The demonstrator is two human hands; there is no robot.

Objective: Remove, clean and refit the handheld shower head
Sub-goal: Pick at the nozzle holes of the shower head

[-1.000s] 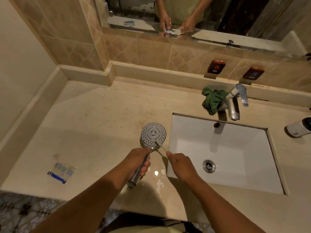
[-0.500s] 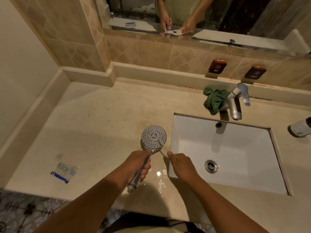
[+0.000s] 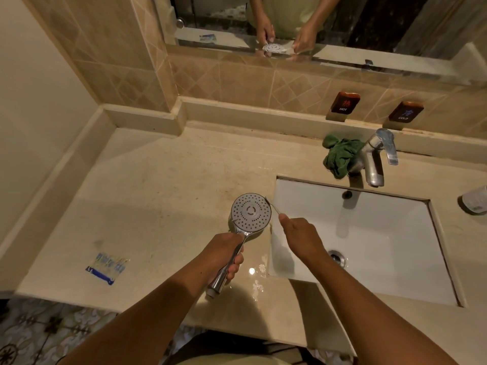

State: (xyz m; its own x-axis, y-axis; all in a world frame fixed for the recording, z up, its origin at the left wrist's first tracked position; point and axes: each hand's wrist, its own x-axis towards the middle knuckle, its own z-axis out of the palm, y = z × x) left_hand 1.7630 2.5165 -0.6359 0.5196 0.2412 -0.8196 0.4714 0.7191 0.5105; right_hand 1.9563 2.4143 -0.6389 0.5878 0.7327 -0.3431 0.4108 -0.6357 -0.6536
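Note:
My left hand (image 3: 226,252) grips the chrome handle of the shower head (image 3: 251,213), holding it above the counter with the round nozzle face turned up toward me. My right hand (image 3: 300,237) pinches a thin stick-like pick (image 3: 272,207). The pick's far tip sits at the right rim of the nozzle face. The lower end of the handle sticks out below my left fist.
A white sink basin (image 3: 395,233) lies to the right, with a chrome tap (image 3: 374,159) and a green cloth (image 3: 340,158) behind it. A blue-and-clear packet (image 3: 108,267) lies on the beige counter (image 3: 158,193) at left. A bottle (image 3: 474,200) lies at the right edge. Water drops shine near the front edge.
The pick's tip has moved from the lower right part of the nozzle face out to its right rim. My right hand shifted slightly right. The shower head stayed in my left hand.

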